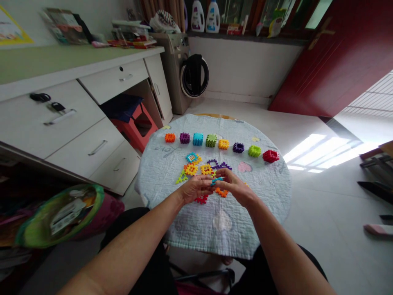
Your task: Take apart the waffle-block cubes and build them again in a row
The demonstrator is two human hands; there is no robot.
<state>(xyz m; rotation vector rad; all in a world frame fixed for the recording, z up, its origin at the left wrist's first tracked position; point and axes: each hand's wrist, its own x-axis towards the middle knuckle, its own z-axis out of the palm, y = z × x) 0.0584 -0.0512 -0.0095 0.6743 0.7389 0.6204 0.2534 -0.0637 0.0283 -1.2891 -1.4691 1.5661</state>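
Between my left hand [198, 189] and my right hand [235, 184] is a blue plastic building piece [217, 180], gripped by the fingers of both, low over the table. My fingers hide part of it. Loose pieces lie around my hands: a red one [202, 199] below, an orange one [221, 192] under my right hand, yellow ones [206, 169] just beyond, and purple frames [219, 164] behind my right fingers. A light green triangular piece [181, 177] and a blue square piece [192, 157] lie to the left.
Along the far side of the cloth-covered round table [221, 221] runs a row of assembled blocks, from orange [170, 137] to red [270, 156]. A red stool [139, 127] and white drawers [82, 135] stand left, with a basket [61, 217] nearer. A washing machine [176, 73] stands behind.
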